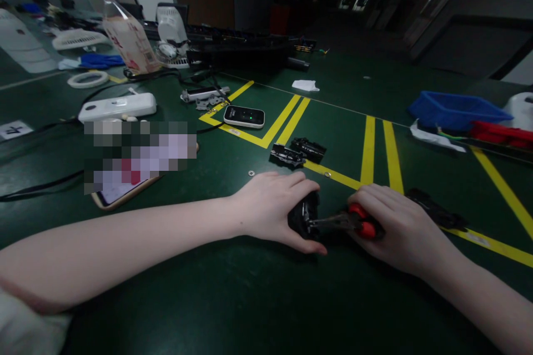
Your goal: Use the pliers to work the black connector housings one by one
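Note:
My left hand (pixel 272 205) is closed around a black plastic part (pixel 303 216), thumb on the near side and fingers on the far side. In my right hand (pixel 391 222) is a pair of pliers (pixel 362 222) with red and black handles. The thin metal jaws of the pliers point left and reach the right face of the black part; whether they grip something there I cannot tell. Beyond my left hand lie two black parts (pixel 287 155) side by side. Another black part (pixel 437 208) lies behind my right wrist. A small metal ring (pixel 251 173) rests near my left hand.
On the left are a phone (pixel 137 177), a white power strip (pixel 119 106) with cables, a tape roll (pixel 87 79) and a drink bottle (pixel 129 36). A small device (pixel 244 116) with a green light sits mid-table. A blue bin (pixel 458 108) stands at the right. Yellow tape (pixel 368 150) marks the green tabletop.

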### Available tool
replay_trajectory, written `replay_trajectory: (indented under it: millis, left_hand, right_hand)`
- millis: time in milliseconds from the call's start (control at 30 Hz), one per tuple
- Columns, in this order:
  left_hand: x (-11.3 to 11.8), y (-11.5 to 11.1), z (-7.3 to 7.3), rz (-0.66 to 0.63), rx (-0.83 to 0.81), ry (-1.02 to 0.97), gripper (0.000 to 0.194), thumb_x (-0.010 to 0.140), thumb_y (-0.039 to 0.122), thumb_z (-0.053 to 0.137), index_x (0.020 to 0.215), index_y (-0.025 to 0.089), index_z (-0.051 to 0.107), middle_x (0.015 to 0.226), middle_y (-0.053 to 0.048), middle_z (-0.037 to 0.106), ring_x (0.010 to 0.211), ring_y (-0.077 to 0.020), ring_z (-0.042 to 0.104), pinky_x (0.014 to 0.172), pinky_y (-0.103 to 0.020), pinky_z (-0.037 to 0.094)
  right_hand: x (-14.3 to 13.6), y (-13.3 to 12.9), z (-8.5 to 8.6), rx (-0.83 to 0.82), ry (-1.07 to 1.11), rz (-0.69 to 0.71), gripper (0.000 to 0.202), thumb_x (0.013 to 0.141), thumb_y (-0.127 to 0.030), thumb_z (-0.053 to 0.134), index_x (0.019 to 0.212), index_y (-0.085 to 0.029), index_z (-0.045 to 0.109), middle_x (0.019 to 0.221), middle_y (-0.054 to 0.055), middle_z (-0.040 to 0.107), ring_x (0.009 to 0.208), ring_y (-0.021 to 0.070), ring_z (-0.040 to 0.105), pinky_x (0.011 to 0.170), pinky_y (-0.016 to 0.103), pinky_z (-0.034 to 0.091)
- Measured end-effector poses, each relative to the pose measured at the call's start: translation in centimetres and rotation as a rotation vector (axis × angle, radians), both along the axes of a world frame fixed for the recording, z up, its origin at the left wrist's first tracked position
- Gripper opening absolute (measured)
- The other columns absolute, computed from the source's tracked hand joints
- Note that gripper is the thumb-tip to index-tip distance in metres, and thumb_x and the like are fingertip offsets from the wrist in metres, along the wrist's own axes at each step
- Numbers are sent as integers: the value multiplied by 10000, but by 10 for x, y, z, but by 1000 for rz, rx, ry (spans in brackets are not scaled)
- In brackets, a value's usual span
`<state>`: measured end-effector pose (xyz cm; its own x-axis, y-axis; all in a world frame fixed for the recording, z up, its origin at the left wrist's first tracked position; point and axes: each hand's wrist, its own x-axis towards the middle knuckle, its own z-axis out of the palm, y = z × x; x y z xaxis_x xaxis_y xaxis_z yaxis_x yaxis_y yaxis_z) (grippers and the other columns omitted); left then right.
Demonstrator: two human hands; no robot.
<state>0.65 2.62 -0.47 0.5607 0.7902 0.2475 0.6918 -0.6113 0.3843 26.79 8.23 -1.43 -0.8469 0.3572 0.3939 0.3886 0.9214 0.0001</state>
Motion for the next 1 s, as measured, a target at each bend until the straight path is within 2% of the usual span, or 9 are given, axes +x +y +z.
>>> replay_trajectory:
  millis: [233, 567, 800, 1000]
  left_hand:
    - [0, 4, -2, -51, -20, -75, 749, 720, 820, 623, 1053, 149, 604, 1005, -68, 681, 773, -206, 634, 611, -302, 457]
    - [-2, 7, -2, -147, -70, -108, 672, 769, 838, 511, 841, 176, 600, 844, -39, 680, 698, -184, 606, 596, -293, 388]
    - [-2, 6, 0, -197, -91, -91, 638, 792, 808, 506, 848, 180, 598, 849, -30, 675, 723, -182, 614, 614, -299, 388]
    - [-2, 5, -1, -144, -58, -62, 674, 781, 812, 535, 975, 170, 605, 961, -54, 684, 769, -197, 624, 619, -302, 415]
  right_hand:
    - [-1, -1, 0, -12, 5, -12, 95, 883, -269, 531, 924, -198, 483, 833, 61, 556, 721, 174, 512, 578, 290, 410]
    - [-1, -1, 3, -38, 14, 1, 108, 869, -267, 550, 925, -200, 488, 836, 57, 566, 732, 171, 524, 591, 288, 417]
    - [-1, -3, 4, -44, 19, 9, 88, 876, -260, 537, 925, -200, 496, 834, 63, 578, 737, 179, 536, 606, 306, 424]
    - [0, -2, 3, -42, 17, -2, 114, 868, -269, 551, 949, -209, 499, 854, 73, 579, 758, 203, 547, 606, 330, 441]
